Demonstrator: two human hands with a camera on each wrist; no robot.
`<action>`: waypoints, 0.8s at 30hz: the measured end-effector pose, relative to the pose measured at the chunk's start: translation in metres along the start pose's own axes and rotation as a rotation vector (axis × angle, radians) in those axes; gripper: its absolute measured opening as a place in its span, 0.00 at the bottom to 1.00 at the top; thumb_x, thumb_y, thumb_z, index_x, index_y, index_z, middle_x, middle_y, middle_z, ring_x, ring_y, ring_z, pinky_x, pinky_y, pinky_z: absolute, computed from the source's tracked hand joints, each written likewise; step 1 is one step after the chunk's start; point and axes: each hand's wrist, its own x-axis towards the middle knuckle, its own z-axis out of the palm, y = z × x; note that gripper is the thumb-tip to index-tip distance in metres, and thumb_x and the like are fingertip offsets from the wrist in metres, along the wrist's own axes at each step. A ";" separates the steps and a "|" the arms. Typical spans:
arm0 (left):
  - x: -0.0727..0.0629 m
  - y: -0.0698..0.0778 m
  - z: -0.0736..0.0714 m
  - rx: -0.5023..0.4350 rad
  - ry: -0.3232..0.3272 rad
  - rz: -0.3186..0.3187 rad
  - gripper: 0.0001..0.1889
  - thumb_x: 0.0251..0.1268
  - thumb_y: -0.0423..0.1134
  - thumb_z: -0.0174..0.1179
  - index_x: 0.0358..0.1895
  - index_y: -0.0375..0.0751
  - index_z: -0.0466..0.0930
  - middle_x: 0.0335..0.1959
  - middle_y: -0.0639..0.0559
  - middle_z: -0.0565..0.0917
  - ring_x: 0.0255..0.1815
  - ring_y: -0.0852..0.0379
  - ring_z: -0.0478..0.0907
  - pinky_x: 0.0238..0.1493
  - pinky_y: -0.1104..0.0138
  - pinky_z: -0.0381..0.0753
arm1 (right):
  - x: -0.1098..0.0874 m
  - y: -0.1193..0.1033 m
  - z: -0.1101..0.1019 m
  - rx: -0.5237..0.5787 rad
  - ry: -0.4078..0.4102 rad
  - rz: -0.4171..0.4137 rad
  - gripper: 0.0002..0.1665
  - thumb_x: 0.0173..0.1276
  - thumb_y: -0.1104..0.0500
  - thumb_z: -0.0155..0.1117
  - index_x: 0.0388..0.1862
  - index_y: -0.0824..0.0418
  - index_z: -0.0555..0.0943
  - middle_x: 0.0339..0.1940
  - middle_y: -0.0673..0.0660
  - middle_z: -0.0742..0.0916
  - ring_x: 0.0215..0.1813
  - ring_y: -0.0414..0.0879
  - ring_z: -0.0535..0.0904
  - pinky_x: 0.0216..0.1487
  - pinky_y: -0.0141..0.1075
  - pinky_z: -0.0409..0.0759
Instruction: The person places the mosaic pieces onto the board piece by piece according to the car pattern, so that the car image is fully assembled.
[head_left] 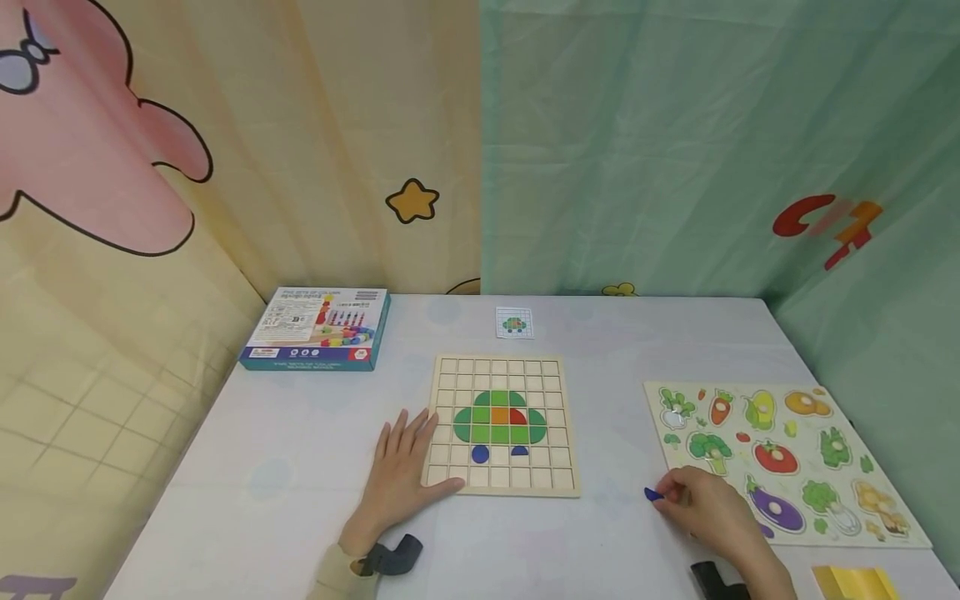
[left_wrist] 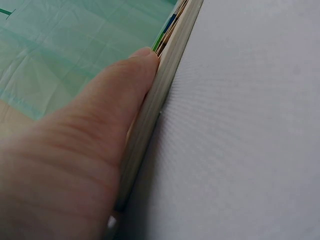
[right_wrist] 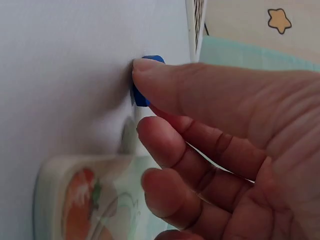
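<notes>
A wooden grid board (head_left: 502, 492) lies mid-table, with green, orange and red pieces forming a car-like shape. Below that shape sit a blue round (head_left: 480, 454), and a blue half-round piece (head_left: 520, 451) to its right. My left hand (head_left: 405, 467) rests with straight, spread fingers along the board's left edge, its thumb at the front corner; in the left wrist view the thumb (left_wrist: 110, 95) lies against the board's side. Between thumb and fingers, my right hand (head_left: 708, 508) pinches a small blue piece (right_wrist: 141, 97), right of the board and close over the table.
At the right lies a vegetable puzzle board (head_left: 735, 467), partly under my right forearm. A small pattern card (head_left: 514, 322) lies behind the grid board. A game box (head_left: 315, 329) stands back left, and a yellow object (head_left: 855, 582) sits at the front right.
</notes>
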 end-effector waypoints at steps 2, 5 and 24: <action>0.000 0.000 0.000 0.002 0.000 0.001 0.54 0.49 0.75 0.55 0.74 0.41 0.54 0.73 0.44 0.57 0.74 0.40 0.41 0.70 0.46 0.36 | 0.001 -0.003 0.001 -0.009 0.001 -0.010 0.10 0.51 0.58 0.75 0.28 0.56 0.81 0.22 0.47 0.76 0.25 0.43 0.69 0.24 0.34 0.66; 0.000 0.000 0.001 0.002 0.004 0.002 0.54 0.49 0.75 0.55 0.74 0.41 0.54 0.73 0.44 0.57 0.74 0.40 0.42 0.70 0.46 0.36 | 0.003 -0.006 0.003 -0.017 -0.002 -0.023 0.11 0.51 0.58 0.76 0.28 0.55 0.81 0.22 0.47 0.76 0.26 0.43 0.68 0.26 0.35 0.65; 0.000 0.002 -0.002 0.005 -0.015 -0.012 0.54 0.49 0.74 0.56 0.74 0.41 0.55 0.74 0.45 0.56 0.74 0.41 0.41 0.70 0.47 0.36 | 0.011 -0.013 0.015 0.115 0.014 -0.016 0.15 0.47 0.58 0.78 0.26 0.56 0.77 0.19 0.49 0.73 0.25 0.44 0.67 0.24 0.33 0.60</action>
